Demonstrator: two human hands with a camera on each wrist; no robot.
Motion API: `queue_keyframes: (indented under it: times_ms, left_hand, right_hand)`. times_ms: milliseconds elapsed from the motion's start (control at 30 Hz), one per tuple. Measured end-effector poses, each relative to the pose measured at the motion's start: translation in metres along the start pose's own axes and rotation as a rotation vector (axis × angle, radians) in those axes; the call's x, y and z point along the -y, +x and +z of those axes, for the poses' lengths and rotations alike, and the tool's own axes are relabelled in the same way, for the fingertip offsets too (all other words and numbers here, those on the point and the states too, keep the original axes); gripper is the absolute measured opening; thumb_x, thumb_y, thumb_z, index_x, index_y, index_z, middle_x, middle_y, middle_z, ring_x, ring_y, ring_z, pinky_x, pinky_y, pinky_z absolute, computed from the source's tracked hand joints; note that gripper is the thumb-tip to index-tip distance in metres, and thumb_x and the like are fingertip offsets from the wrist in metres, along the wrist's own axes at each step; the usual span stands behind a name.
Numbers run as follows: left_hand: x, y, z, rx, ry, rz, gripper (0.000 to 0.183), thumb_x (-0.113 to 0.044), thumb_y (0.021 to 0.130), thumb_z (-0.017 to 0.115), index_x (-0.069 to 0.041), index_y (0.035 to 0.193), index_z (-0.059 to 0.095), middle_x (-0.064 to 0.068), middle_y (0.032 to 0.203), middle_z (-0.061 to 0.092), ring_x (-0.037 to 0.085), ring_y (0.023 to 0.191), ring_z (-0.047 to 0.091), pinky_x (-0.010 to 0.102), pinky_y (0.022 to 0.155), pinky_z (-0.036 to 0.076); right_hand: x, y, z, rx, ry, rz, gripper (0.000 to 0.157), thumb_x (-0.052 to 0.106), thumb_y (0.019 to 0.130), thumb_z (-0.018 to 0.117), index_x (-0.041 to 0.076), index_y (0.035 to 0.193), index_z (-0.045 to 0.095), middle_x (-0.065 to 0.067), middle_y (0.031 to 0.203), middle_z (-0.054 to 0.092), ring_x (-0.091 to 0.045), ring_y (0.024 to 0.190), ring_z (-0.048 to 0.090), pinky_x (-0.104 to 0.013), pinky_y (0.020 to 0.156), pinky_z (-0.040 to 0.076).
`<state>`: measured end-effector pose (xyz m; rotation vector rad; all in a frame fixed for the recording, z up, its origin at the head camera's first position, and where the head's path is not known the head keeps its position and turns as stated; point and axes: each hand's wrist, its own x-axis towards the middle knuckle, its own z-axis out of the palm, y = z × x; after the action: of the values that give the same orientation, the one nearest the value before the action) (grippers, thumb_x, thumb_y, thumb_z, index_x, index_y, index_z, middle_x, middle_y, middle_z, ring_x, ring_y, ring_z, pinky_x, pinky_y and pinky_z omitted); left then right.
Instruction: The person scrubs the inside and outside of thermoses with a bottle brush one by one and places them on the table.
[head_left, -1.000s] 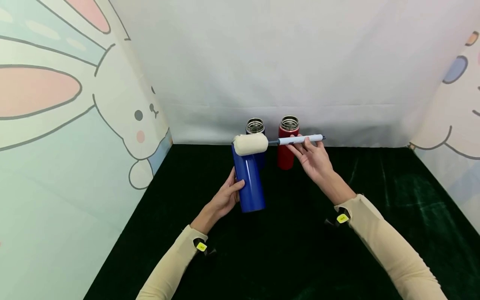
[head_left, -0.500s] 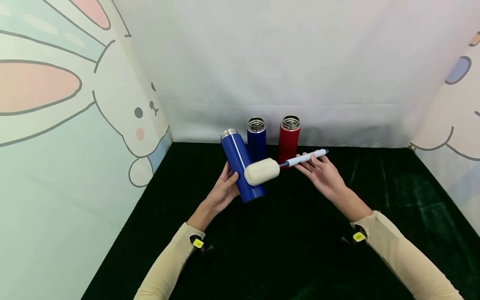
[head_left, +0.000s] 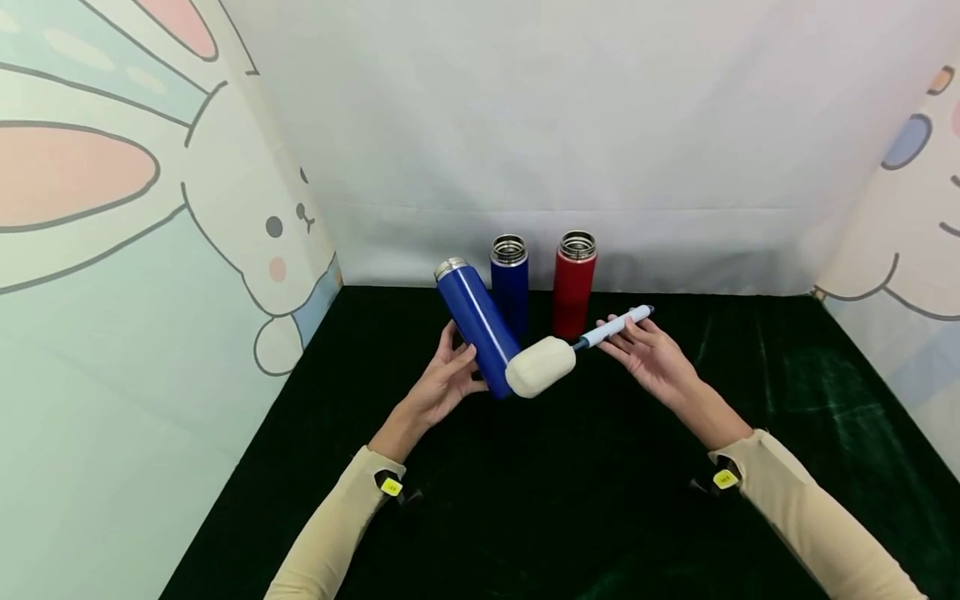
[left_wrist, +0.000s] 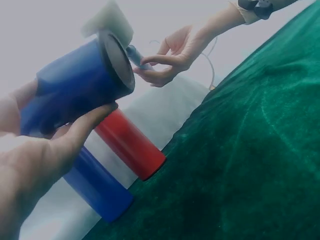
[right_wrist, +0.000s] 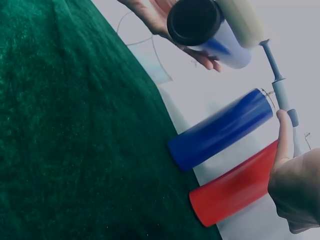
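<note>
My left hand point(head_left: 441, 385) grips a blue steel bottle point(head_left: 477, 325), raised and tilted with its lidless metal mouth up to the left. In the left wrist view the dark base of this held bottle point(left_wrist: 75, 82) faces the camera. My right hand point(head_left: 654, 360) pinches the pale blue handle point(head_left: 618, 326) of a bottle brush. The brush's cream sponge head point(head_left: 542, 367) points down to the left and overlaps the held bottle's lower end in the head view. In the right wrist view the sponge point(right_wrist: 242, 22) appears beside the bottle, outside it.
A second blue bottle point(head_left: 510, 287) and a red bottle point(head_left: 575, 285) stand upright and lidless at the back of the dark green cloth point(head_left: 570, 500). A white backdrop point(head_left: 600, 125) rises behind them. Printed side panels point(head_left: 112, 358) flank the table.
The brush has moved from the held bottle's mouth down towards its base, with the sponge end dropping. The bottle has tilted further left. Both hands keep their hold.
</note>
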<state>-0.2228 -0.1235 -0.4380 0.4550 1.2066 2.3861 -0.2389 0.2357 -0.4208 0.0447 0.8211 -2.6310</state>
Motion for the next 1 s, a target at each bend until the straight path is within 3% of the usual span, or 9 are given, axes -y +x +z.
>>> queue_keyframes:
  times_ms: [100, 200, 333, 433, 600, 733, 833, 1000]
  left_hand:
    - [0.003, -0.001, 0.0, 0.002, 0.018, -0.009, 0.077, -0.014, 0.107, 0.051, -0.039, 0.159, 0.0, 0.012, 0.158, 0.028, 0.024, 0.131, 0.055, 0.054, 0.098, 0.053]
    - [0.005, -0.001, 0.001, 0.005, 0.022, -0.005, 0.08, -0.01, 0.103, 0.054, -0.038, 0.158, 0.002, 0.009, 0.153, 0.034, 0.022, 0.127, 0.059, 0.047, 0.092, 0.057]
    - [0.008, -0.002, 0.005, -0.012, 0.05, 0.008, 0.084, -0.004, 0.097, 0.056, -0.036, 0.158, 0.008, 0.008, 0.147, 0.039, 0.021, 0.12, 0.064, 0.044, 0.086, 0.059]
    - [0.009, -0.002, 0.008, -0.039, 0.094, 0.001, 0.086, -0.004, 0.093, 0.056, -0.034, 0.158, 0.009, 0.009, 0.146, 0.041, 0.021, 0.117, 0.065, 0.043, 0.086, 0.059]
    - [0.008, 0.0, 0.011, -0.09, 0.134, -0.015, 0.085, -0.006, 0.092, 0.056, -0.034, 0.159, 0.011, 0.009, 0.144, 0.046, 0.02, 0.114, 0.067, 0.04, 0.087, 0.058]
    - [0.008, 0.002, 0.01, -0.077, 0.119, -0.034, 0.08, -0.011, 0.096, 0.058, -0.038, 0.158, 0.015, 0.01, 0.145, 0.053, 0.023, 0.121, 0.065, 0.042, 0.095, 0.055]
    - [0.009, 0.003, 0.009, -0.07, 0.119, -0.051, 0.082, -0.011, 0.096, 0.059, -0.042, 0.158, 0.015, 0.012, 0.152, 0.048, 0.025, 0.128, 0.061, 0.044, 0.099, 0.053]
    - [0.011, 0.002, 0.009, -0.1, 0.162, -0.074, 0.087, -0.006, 0.097, 0.056, -0.047, 0.159, 0.011, 0.01, 0.162, 0.03, 0.026, 0.132, 0.054, 0.041, 0.099, 0.053]
  right_hand:
    - [-0.002, 0.002, 0.0, -0.001, 0.013, 0.002, 0.053, 0.007, 0.107, 0.046, 0.026, 0.145, 0.016, -0.006, 0.131, 0.054, -0.023, 0.113, 0.07, -0.04, 0.099, 0.057]
    - [-0.005, 0.005, 0.001, -0.002, 0.026, -0.003, 0.048, 0.007, 0.107, 0.047, 0.025, 0.142, 0.019, -0.006, 0.132, 0.052, -0.024, 0.112, 0.071, -0.04, 0.097, 0.058]
    - [-0.007, 0.01, 0.002, -0.001, 0.054, -0.009, 0.046, 0.006, 0.106, 0.047, 0.026, 0.14, 0.022, -0.006, 0.133, 0.05, -0.023, 0.13, 0.061, -0.04, 0.098, 0.058]
    - [-0.008, 0.014, 0.003, -0.008, 0.071, -0.018, 0.045, 0.007, 0.106, 0.048, 0.025, 0.139, 0.024, -0.006, 0.133, 0.049, -0.021, 0.143, 0.048, -0.04, 0.099, 0.057]
    - [-0.009, 0.027, 0.012, -0.015, 0.077, -0.04, 0.045, 0.008, 0.104, 0.051, 0.023, 0.14, 0.027, -0.006, 0.134, 0.048, -0.021, 0.149, 0.038, -0.04, 0.107, 0.052]
    - [-0.011, 0.038, 0.022, -0.028, 0.076, -0.058, 0.045, 0.011, 0.104, 0.052, 0.024, 0.141, 0.03, -0.005, 0.15, 0.04, -0.02, 0.154, 0.03, -0.04, 0.107, 0.052]
    - [-0.012, 0.044, 0.029, -0.039, 0.089, -0.068, 0.046, 0.011, 0.104, 0.053, 0.025, 0.142, 0.032, -0.005, 0.152, 0.04, -0.019, 0.156, 0.027, -0.04, 0.106, 0.052]
    - [-0.01, 0.05, 0.037, -0.051, 0.125, -0.079, 0.041, 0.009, 0.103, 0.053, 0.024, 0.137, 0.036, -0.009, 0.137, 0.053, -0.019, 0.155, 0.029, -0.042, 0.105, 0.051]
